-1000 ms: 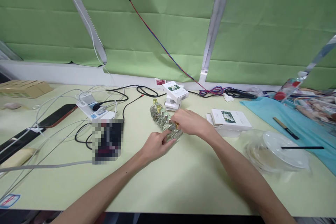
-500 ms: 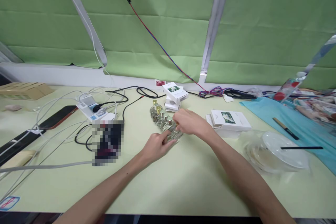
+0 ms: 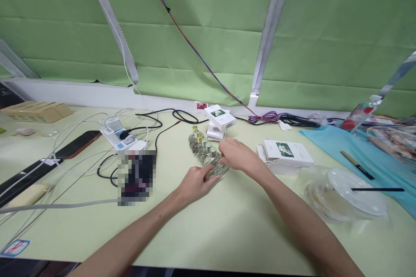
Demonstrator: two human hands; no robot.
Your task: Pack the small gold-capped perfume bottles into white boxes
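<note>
A row of several small glass perfume bottles [image 3: 202, 149] with gold caps stands on the pale green table [image 3: 227, 225]. My left hand [image 3: 195, 182] pinches the near end of the row, fingers closed against the nearest bottle. My right hand [image 3: 236, 156] curls over the same near end from the right, its fingers closed on a bottle's gold cap. Behind the row lies a stack of small white boxes [image 3: 219, 120].
A flat white box [image 3: 287, 150] lies right of my right hand. A clear plastic lidded bowl [image 3: 347, 190] with a black stick sits further right, beside a blue cloth [image 3: 367, 151]. Cables, a power strip [image 3: 121, 137] and a dark phone [image 3: 76, 145] lie left.
The view has shifted slightly. Both hands stay at the near end of the bottle row, with hardly any movement.
</note>
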